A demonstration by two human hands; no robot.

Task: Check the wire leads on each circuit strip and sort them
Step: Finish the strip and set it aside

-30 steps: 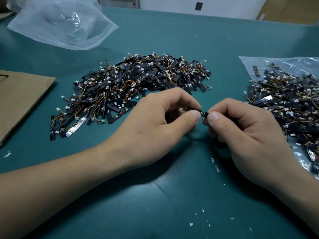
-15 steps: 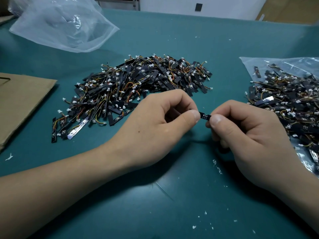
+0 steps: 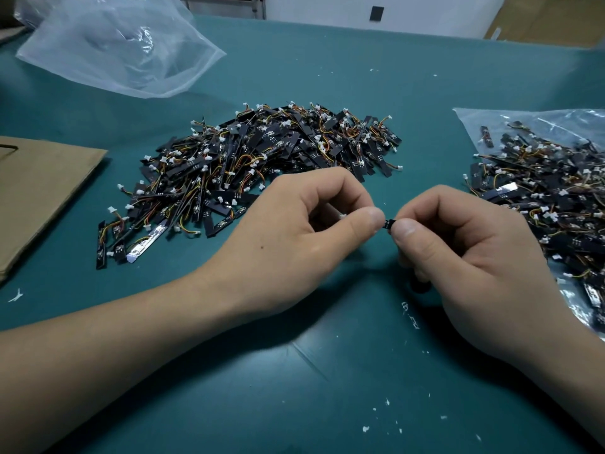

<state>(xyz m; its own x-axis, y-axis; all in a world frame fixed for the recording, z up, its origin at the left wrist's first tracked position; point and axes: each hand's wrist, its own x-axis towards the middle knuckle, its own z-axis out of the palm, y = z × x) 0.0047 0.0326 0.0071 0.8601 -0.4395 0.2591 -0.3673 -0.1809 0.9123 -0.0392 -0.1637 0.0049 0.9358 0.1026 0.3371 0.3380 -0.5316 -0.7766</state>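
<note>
- Two hands meet low and right of centre over the teal tabletop (image 3: 327, 371), with one small black circuit strip (image 3: 388, 223) between them.
- Left hand (image 3: 294, 231): thumb and curled fingers pinch the strip's left end. A white connector (image 3: 342, 216) peeks out inside the curl.
- Right hand (image 3: 468, 250): thumb tip and curled fingers pinch the strip's right end.
- Thumb tips almost meet, so only a short black piece of the strip shows in the gap. The wire leads are hidden by the fingers and their condition can't be told.
- Centre pile (image 3: 262, 165): big heap of black strips with orange, yellow and red wires and white connectors, lying straight on the tabletop. It sits behind the left hand, whose knuckles are near its front edge.
- Right pile (image 3: 540, 198): same kind of strips, lying on a clear plastic bag (image 3: 474, 119) at the right edge, just beside the right hand.
- Second clear bag (image 3: 121, 44): crumpled, far left corner, well apart from both piles.
- Brown cardboard sheet (image 3: 39, 191): flat at the left edge, near the centre pile but not touching it.
- White flecks (image 3: 365, 429): scattered on the tabletop at the near side.
</note>
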